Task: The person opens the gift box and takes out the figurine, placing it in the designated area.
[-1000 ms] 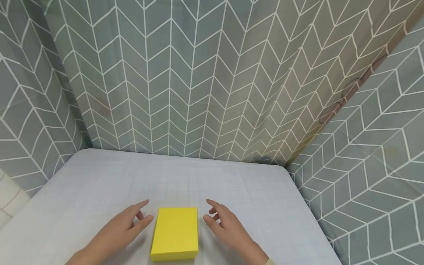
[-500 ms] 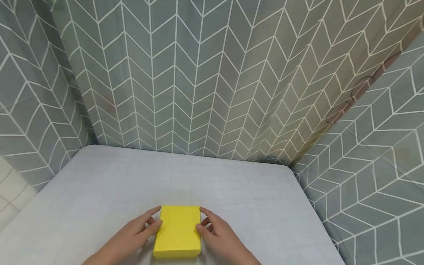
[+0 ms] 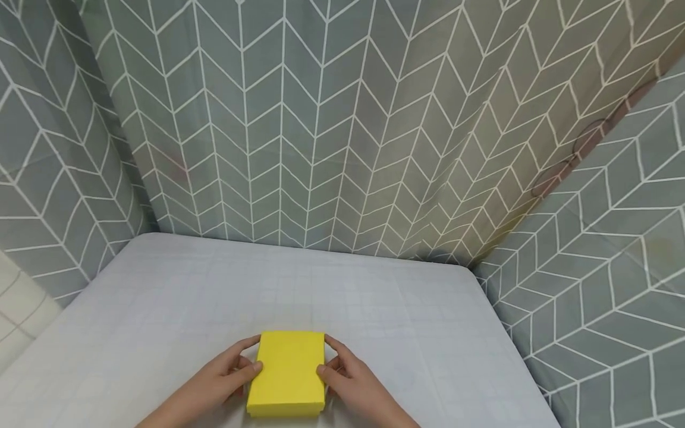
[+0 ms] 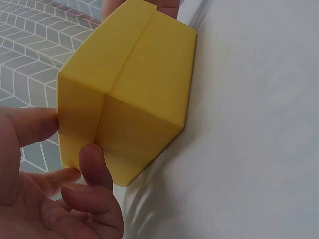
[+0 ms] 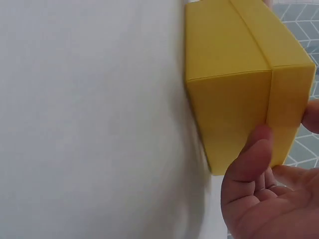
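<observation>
A yellow lidded box (image 3: 287, 368) lies on the white-covered table near its front edge, with its lid on. My left hand (image 3: 222, 375) grips its left side, thumb at the top edge and index finger reaching to the far corner. On the opposite side my right hand (image 3: 355, 380) holds it the same way. In the left wrist view, a curled finger of the left hand (image 4: 75, 199) touches the seam below the lid. The right wrist view shows the right hand (image 5: 269, 194) with a fingertip at that seam too. The box's contents are hidden.
The white tablecloth (image 3: 374, 297) spreads around the box. Grey curtains (image 3: 321, 119) with white chevron lines hang behind the table and along both sides. A pale cloth (image 3: 24, 303) with thin lines shows at the far left.
Both hands were apart from the box a second ago; they have moved inward and taken hold of its sides. The view has shifted slightly; the box looks unmoved on the table.
</observation>
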Demonstrator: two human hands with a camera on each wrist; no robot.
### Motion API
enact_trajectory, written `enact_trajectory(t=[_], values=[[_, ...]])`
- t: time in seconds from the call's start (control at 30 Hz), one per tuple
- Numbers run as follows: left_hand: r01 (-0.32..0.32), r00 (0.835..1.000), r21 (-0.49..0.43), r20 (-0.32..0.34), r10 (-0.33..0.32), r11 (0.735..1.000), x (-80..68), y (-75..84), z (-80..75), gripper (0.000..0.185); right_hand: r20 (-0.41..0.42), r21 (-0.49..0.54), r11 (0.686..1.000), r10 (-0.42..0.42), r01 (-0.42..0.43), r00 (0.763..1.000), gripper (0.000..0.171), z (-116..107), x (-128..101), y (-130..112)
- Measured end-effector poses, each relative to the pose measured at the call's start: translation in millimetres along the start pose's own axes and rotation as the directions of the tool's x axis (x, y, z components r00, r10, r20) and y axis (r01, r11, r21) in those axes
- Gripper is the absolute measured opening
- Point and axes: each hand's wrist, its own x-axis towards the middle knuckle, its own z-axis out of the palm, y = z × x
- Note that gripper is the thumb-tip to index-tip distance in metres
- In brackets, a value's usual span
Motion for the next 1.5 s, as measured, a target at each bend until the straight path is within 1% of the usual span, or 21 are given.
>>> enact_trajectory(t=[0.1, 0.2, 0.23, 0.4, 0.47, 0.53, 0.67, 0.77, 0.87, 0.93, 1.03, 1.1, 1.2, 1.27, 1.37, 1.4, 1.5], values=[[-0.017, 1.0, -0.017, 0.019, 0.017, 1.0, -3.7, -1.5, -3.4, 0.075, 0.0, 0.03, 0.999, 0.037, -0.037, 0.999, 0.067, 1.7, -0.5, -3.0], [-0.027, 0.999, -0.029, 0.021, 0.027, 0.999, -7.3, 1.6, -6.3, 0.074, 0.01, 0.033, 0.999, 0.035, -0.035, 0.999, 0.068, 0.8, -1.4, -7.7], [-0.026, 0.999, -0.031, 0.019, 0.027, 0.999, -8.1, 3.4, -7.0, 0.074, 0.012, 0.027, 0.999, 0.026, -0.026, 1.0, 0.069, -0.1, -1.8, -9.9], [0.03, 0.999, -0.055, -0.028, -0.032, 0.998, -9.6, 14.6, -8.6, 0.077, 0.009, 0.01, 0.999, -0.042, 0.042, 0.999, 0.065, -5.1, -4.9, -19.5], [0.039, 0.998, -0.054, -0.045, -0.042, 0.998, -10.7, 18.2, -9.7, 0.077, 0.01, 0.006, 0.998, -0.064, 0.064, 0.998, 0.065, -6.6, -6.2, -23.3], [0.04, 0.997, -0.043, -0.059, -0.042, 0.998, -12.4, 21.8, -11.2, 0.078, 0.014, 0.002, 0.996, -0.084, 0.084, 0.996, 0.065, -7.9, -7.1, -27.6], [0.018, 0.997, -0.007, -0.07, -0.018, 1.0, -16.7, 29.4, -16.4, 0.077, 0.023, -0.009, 0.994, -0.107, 0.107, 0.994, 0.063, -9.2, -7.3, -37.6], [0.01, 0.996, 0.018, -0.091, -0.008, 1.0, -20.4, 34.6, -22.0, 0.076, 0.028, -0.013, 0.991, -0.135, 0.136, 0.99, 0.063, -7.3, -5.7, -45.4], [0.03, 0.989, 0.052, -0.146, -0.022, 0.998, -25.6, 39.0, -28.2, 0.076, 0.032, -0.045, 0.984, -0.171, 0.172, 0.985, 0.065, -2.4, -2.7, -52.9], [0.044, 0.981, 0.087, -0.19, -0.027, 0.995, -30.2, 41.5, -32.8, 0.076, 0.028, -0.075, 0.978, -0.195, 0.197, 0.98, 0.065, 1.9, 0.3, -58.4], [0.056, 0.969, 0.173, -0.246, -0.012, 0.983, -37.7, 43.9, -39.4, 0.079, 0.011, -0.137, 0.962, -0.237, 0.236, 0.971, 0.062, 8.9, 5.2, -66.9], [0.056, 0.962, 0.224, -0.274, 0.008, 0.973, -43.2, 44.6, -43.4, 0.083, -0.001, -0.168, 0.949, -0.27, 0.266, 0.963, 0.06, 14.2, 8.6, -72.0], [0.045, 0.946, 0.299, -0.321, 0.056, 0.953, -52.0, 44.2, -47.6, 0.086, -0.014, -0.218, 0.923, -0.327, 0.316, 0.945, 0.059, 22.6, 13.4, -77.8], [0.033, 0.929, 0.349, -0.357, 0.101, 0.937, -58.1, 43.7, -50.0, 0.084, -0.025, -0.251, 0.903, -0.366, 0.349, 0.93, 0.057, 28.2, 16.4, -81.0], [0.044, 0.896, 0.451, -0.412, 0.164, 0.891, -65.8, 43.0, -53.6, 0.083, -0.041, -0.283, 0.877, -0.415, 0.388, 0.909, 0.054, 36.4, 20.4, -86.2], [0.053, 0.886, 0.481, -0.427, 0.182, 0.875, -68.4, 42.6, -55.1, 0.084, -0.045, -0.284, 0.873, -0.425, 0.396, 0.904, 0.053, 39.2, 21.5, -88.2], [0.076, 0.846, 0.543, -0.479, 0.235, 0.836, -77.1, 40.5, -59.0, 0.081, -0.053, -0.259, 0.872, -0.443, 0.416, 0.895, 0.048, 48.3, 24.8, -95.1]])
